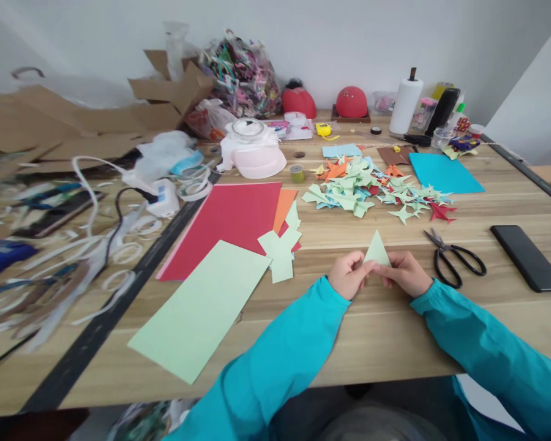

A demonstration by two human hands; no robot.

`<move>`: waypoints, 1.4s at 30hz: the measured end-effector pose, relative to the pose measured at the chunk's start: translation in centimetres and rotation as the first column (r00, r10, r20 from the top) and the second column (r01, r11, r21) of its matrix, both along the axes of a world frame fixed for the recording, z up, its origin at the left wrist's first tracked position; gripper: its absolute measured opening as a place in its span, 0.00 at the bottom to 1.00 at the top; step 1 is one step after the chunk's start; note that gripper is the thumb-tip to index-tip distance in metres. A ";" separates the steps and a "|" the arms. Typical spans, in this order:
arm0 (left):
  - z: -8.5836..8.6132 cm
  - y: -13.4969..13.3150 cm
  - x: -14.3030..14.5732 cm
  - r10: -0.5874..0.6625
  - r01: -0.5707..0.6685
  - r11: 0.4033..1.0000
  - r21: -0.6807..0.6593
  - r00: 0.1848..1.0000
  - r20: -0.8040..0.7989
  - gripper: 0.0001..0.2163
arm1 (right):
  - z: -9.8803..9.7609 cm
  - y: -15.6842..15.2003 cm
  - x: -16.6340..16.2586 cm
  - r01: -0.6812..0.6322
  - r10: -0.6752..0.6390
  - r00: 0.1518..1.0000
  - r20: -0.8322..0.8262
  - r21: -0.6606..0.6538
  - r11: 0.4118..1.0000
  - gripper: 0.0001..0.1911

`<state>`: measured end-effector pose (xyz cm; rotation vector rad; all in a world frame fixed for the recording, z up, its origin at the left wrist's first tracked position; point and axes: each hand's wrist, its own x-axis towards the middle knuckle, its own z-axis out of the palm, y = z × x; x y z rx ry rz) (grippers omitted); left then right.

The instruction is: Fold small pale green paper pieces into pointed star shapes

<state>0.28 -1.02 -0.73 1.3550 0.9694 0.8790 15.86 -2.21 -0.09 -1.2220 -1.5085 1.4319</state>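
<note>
Craft workshop: wooden worktable (381,349), scissors (444,246), red sheet (239,217), folded-paper pile (356,182).

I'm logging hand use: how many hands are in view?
2: the left hand on the left side of the pale green paper triangle, the right hand on its right; both hold it.

We list light as bright and diffuse, shadows faint on the tabletop (386,343), dimness below it at six o'clock. We record cardboard (114,117) blurred at ten o'clock, wide-angle stretching toward the edges.
</note>
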 end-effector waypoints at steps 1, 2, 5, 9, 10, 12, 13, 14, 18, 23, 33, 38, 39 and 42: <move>-0.1 0.0 0.0 0.008 -0.008 1.000 0.005 1.000 -0.007 0.16 | 0.0 0.0 0.0 0.000 0.000 1.000 0.010 0.000 1.000 0.17; -0.1 -0.1 0.0 0.021 -0.021 1.000 0.007 1.000 -0.014 0.17 | 0.0 0.0 0.0 0.008 -0.008 1.000 0.015 -0.002 1.000 0.17; -0.1 0.0 0.0 0.043 -0.043 0.999 -0.003 0.999 -0.018 0.17 | 0.1 -0.1 -0.1 0.035 -0.035 0.999 0.020 -0.019 0.999 0.17; 0.1 0.1 0.1 0.072 -0.070 0.996 -0.047 0.997 0.029 0.18 | 0.3 -0.1 -0.2 0.005 -0.005 1.000 0.012 -0.020 1.000 0.16; 0.2 0.1 0.1 0.085 -0.084 0.995 -0.050 0.996 0.036 0.18 | 0.3 -0.1 -0.2 -0.002 0.002 1.000 0.006 -0.019 1.000 0.16; 0.3 0.1 0.1 0.108 -0.106 0.993 -0.047 0.993 0.037 0.18 | 0.3 -0.1 -0.1 0.016 -0.016 1.000 0.007 -0.014 1.000 0.16; 0.5 0.1 0.1 0.115 -0.113 0.993 -0.044 0.993 0.035 0.18 | 0.3 -0.1 -0.1 0.041 -0.041 0.999 0.012 -0.011 0.999 0.16; 0.6 0.1 0.1 0.119 -0.118 0.992 -0.045 0.992 0.030 0.18 | 0.3 0.0 -0.1 0.072 -0.072 0.997 0.018 -0.009 0.997 0.16; 0.8 0.0 0.1 0.141 -0.139 0.989 -0.053 0.990 0.031 0.18 | 0.0 0.1 0.1 0.216 -0.217 0.976 -0.015 -0.017 0.976 0.19; 0.6 0.2 0.1 0.088 -0.079 0.990 -0.113 0.993 0.083 0.17 | -0.2 0.3 0.2 0.284 -0.280 0.950 -0.137 0.005 0.959 0.18; 0.6 -0.2 0.3 -0.040 0.058 0.981 -0.185 0.995 0.096 0.17 | 0.3 -0.2 -0.3 0.145 -0.144 0.987 -0.073 0.021 0.989 0.18; 0.5 0.0 0.2 -0.034 0.055 0.979 -0.197 0.993 0.112 0.17 | 0.1 -0.1 -0.2 0.107 -0.109 0.981 -0.159 -0.023 0.994 0.18; 0.5 0.1 0.1 -0.031 0.055 0.978 -0.200 0.992 0.120 0.17 | 0.0 -0.1 -0.1 0.101 -0.106 0.977 -0.183 -0.036 0.994 0.18; 0.5 0.2 0.1 -0.010 0.037 0.977 -0.211 0.992 0.128 0.17 | -0.3 -0.1 -0.1 0.162 -0.167 0.963 -0.212 -0.042 0.986 0.18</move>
